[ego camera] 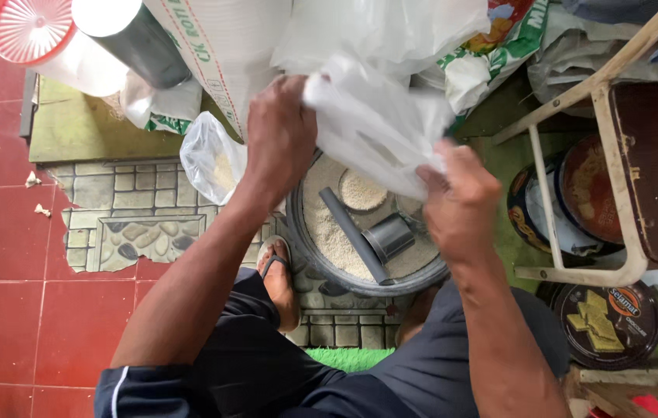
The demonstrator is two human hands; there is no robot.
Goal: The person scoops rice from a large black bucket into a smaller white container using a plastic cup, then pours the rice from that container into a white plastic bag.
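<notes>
Squatting on red tiled floor, dark shorts and one sandalled foot nearest the lens.

Just beyond the knees: round grey metal basin part-filled with pale grain, sitting low on the floor. Lying in the grain, a grey metal scoop cup with a long straight handle; long axis running from upper left down to lower right, cup end toward the right hand's side. A small round bowl of the same grain resting behind it.

Above the basin, both hands raised and clenched on a thin clear-white plastic bag. Left hand gripping the bag's upper left edge, knuckles up. Right hand pinching the lower right edge, sitting slightly lower and closer to the scoop. Bag stretching between the two hands, slanting downward from left to right, hanging directly over the basin's far half. Whether the bag's mouth is open: cannot tell.

Left of the left wrist, a second clear plastic bag holding some grain, slumped on the stone-pattern mat.

Further out: large white woven sacks, red plastic lid, pale wooden stool frame, dark round biscuit tins at right.
</notes>
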